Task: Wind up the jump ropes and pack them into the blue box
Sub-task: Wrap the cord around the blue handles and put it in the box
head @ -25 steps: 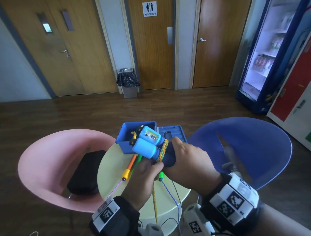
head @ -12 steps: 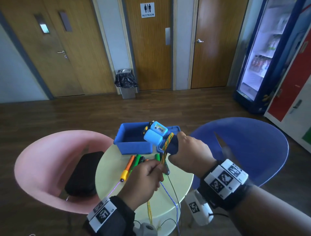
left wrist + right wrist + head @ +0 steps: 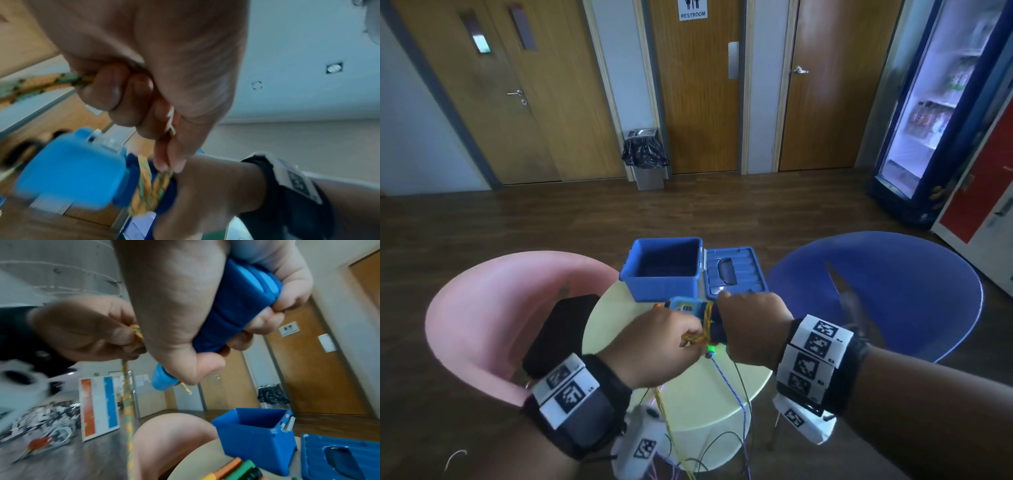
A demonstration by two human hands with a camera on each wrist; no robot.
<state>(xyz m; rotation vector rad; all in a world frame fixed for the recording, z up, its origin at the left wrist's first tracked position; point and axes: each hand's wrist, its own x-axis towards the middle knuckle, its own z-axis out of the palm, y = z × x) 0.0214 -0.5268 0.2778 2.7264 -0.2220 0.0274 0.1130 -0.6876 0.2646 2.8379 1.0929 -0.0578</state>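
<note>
My right hand (image 3: 753, 325) grips the dark blue jump rope handles (image 3: 232, 313) just in front of the open blue box (image 3: 664, 270); their light blue counter heads (image 3: 72, 178) point left. A few turns of orange-green rope (image 3: 148, 186) lie around the handles. My left hand (image 3: 661, 346) pinches this rope (image 3: 698, 339) right beside the handles, and the rest hangs down past the table edge (image 3: 127, 402). The box looks empty. Orange and green handles (image 3: 232, 467) of other ropes lie on the table, mostly hidden under my hands in the head view.
The box lid (image 3: 734, 270) lies flat to the right of the box on a small round pale table (image 3: 722, 394). A pink chair (image 3: 482, 308) with a black bag (image 3: 558, 329) stands left, a blue chair (image 3: 893, 284) right. Thin cords (image 3: 729, 383) trail off the table front.
Both hands have come down and toward me, from over the box to in front of it. My left hand has risen to the handles, drawing the rope around them.
</note>
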